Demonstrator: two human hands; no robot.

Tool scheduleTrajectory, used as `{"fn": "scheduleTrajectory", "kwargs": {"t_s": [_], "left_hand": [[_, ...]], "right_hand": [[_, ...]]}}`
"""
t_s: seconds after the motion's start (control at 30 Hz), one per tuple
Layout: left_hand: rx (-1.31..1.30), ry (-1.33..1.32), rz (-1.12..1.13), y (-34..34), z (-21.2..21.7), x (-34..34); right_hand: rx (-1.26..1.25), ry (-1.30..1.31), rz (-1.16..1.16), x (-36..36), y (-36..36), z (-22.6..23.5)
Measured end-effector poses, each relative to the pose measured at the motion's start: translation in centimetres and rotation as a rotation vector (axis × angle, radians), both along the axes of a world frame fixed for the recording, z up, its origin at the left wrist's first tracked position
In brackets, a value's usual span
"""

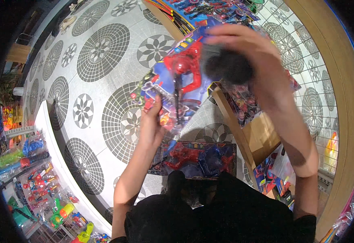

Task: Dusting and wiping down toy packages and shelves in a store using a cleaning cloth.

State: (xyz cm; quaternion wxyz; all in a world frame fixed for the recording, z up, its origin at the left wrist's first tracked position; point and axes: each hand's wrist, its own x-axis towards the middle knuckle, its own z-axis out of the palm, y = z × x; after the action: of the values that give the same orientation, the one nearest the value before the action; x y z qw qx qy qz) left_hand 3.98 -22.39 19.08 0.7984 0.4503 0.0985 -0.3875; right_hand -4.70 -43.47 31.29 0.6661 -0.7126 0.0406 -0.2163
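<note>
A packaged red action figure (187, 67) on a blue and purple card is held up in front of me at a tilt, with clear plastic over it. My left hand (152, 123) grips its lower edge, the thumb pressed on the front. At the upper right of the package is my right hand (254, 52), blurred by motion, curled around a soft-looking black bundle (228, 67). The bundle lies against or just over the package; its exact kind is too smeared to tell. Another packaged red and blue figure (199, 160) lies flat below, close to my knees.
A wooden-edged display (233, 117) with several packaged toys runs along my right, beside a wire grid (306, 52). On the left, a white-edged shelf (55, 158) bears colourful bagged toys (43, 182). Patterned tiles (104, 52) cover the floor.
</note>
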Motion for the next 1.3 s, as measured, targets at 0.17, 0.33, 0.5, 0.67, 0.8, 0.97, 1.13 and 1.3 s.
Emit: {"fn": "scheduleTrajectory", "kwargs": {"t_s": [0.17, 0.33, 0.5, 0.67, 0.8, 0.97, 1.13, 1.3], "left_hand": [[-0.046, -0.014, -0.017, -0.7, 0.2, -1.8], [0.016, -0.164, -0.178, -0.3, 0.2, -2.1], [0.167, -0.372, -0.329, 0.1, -0.4, -1.6], [0.095, -0.240, -0.080, 0.8, -0.1, -1.4], [0.210, -0.130, -0.044, 1.9, 0.2, -2.3], [0.173, -0.016, -0.003, 3.2, -0.8, -0.9], [0.069, -0.014, -0.051, 3.4, -3.1, -0.3], [0.118, -0.061, -0.009, 2.0, -2.2, -1.3]], "right_hand": [[-0.953, 0.057, 0.243, 3.5, 8.0, -7.6], [-1.341, 0.270, 0.000, 4.1, 8.1, -8.0], [-1.442, 0.580, -0.167, 4.9, 9.7, -7.1], [-1.211, 0.237, -0.101, -0.4, 12.5, -7.5], [-0.722, 0.188, 0.215, -2.2, 9.6, -5.9], [-0.330, 0.179, -0.355, -3.1, 3.3, -4.5], [-0.363, 0.312, -0.654, -1.9, 0.0, -7.4], [-0.962, 0.344, -0.407, -1.3, 3.2, -11.7]]}}
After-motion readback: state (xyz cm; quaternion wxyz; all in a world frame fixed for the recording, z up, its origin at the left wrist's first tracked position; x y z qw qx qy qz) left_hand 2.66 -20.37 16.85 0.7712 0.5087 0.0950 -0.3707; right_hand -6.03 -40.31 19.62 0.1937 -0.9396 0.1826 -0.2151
